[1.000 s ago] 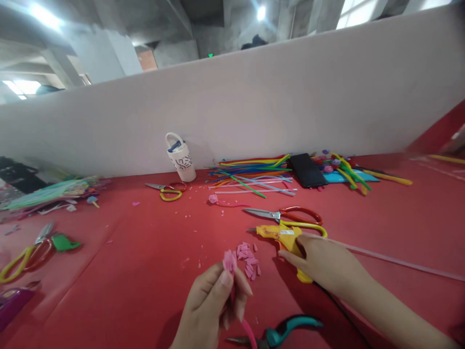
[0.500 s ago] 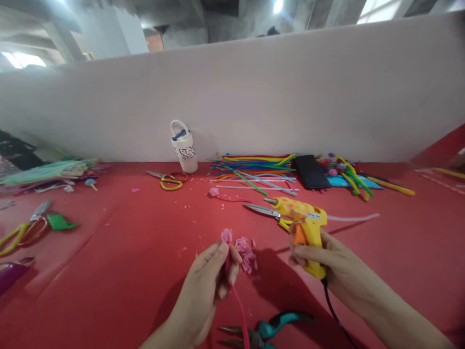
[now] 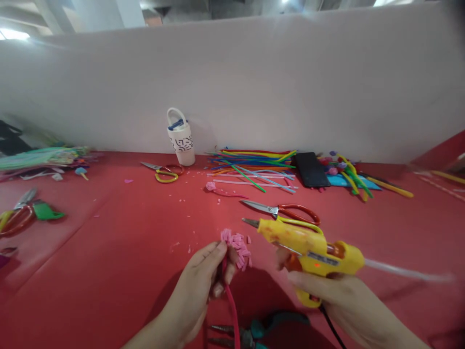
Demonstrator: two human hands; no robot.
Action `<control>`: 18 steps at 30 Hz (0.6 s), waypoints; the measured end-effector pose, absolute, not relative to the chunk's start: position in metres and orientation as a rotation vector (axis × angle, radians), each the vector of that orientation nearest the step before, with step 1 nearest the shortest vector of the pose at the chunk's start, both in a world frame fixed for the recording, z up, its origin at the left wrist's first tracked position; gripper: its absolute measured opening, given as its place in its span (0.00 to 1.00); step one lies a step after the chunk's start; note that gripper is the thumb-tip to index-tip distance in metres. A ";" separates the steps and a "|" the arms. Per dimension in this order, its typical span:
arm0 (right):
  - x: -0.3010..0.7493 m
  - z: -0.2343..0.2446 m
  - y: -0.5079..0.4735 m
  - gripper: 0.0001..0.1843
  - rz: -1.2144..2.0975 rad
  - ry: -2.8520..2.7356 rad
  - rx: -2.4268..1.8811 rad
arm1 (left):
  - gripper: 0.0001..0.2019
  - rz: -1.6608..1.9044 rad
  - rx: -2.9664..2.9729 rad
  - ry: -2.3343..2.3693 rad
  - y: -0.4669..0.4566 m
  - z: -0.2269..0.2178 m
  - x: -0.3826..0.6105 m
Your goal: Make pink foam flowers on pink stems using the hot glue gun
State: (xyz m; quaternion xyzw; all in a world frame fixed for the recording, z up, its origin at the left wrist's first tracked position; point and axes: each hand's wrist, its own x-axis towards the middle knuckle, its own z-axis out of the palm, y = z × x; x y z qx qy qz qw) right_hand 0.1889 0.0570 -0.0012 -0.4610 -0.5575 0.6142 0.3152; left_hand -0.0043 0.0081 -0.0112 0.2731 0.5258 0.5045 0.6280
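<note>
Between the thumb and fingers of my left hand [image 3: 198,286] is a pink pipe cleaner flower [image 3: 225,236], its pink stem [image 3: 233,310] hanging down toward me. Right beside it lies a small pile of cut pink pieces [image 3: 240,249], partly behind my fingers. My right hand [image 3: 330,293] grips a yellow glue gun [image 3: 308,247] by the handle, a finger at the orange trigger. The nozzle points left, above the table and apart from the flower. A clear glue stick [image 3: 403,271] sticks out of the gun's back. Pliers [image 3: 250,332] lie near my body, partly in shadow.
Behind the glue gun lie scissors [image 3: 265,207], with another pair [image 3: 160,169] by the white cup [image 3: 181,143]. Coloured pipe cleaners [image 3: 254,167], a black phone [image 3: 311,169] and a finished-looking pink flower [image 3: 210,186] lie toward the white partition [image 3: 232,87]. More scissors [image 3: 22,208] are at left.
My right hand has brought the glue gun nearer to me and levelled it, nozzle toward the left. The scissors behind it show more fully. My left hand still holds the flower; the view has tilted down.
</note>
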 end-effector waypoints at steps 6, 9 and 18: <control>0.182 0.002 0.041 0.17 1.583 -1.460 -1.314 | 0.15 1.163 0.666 1.231 0.007 -0.008 -0.003; 0.180 0.005 0.035 0.22 1.601 -1.505 -1.281 | 0.16 1.183 0.682 1.225 0.006 -0.008 -0.003; 0.179 0.011 0.033 0.17 1.440 -1.637 -1.329 | 0.15 1.162 0.655 1.215 0.005 -0.010 -0.003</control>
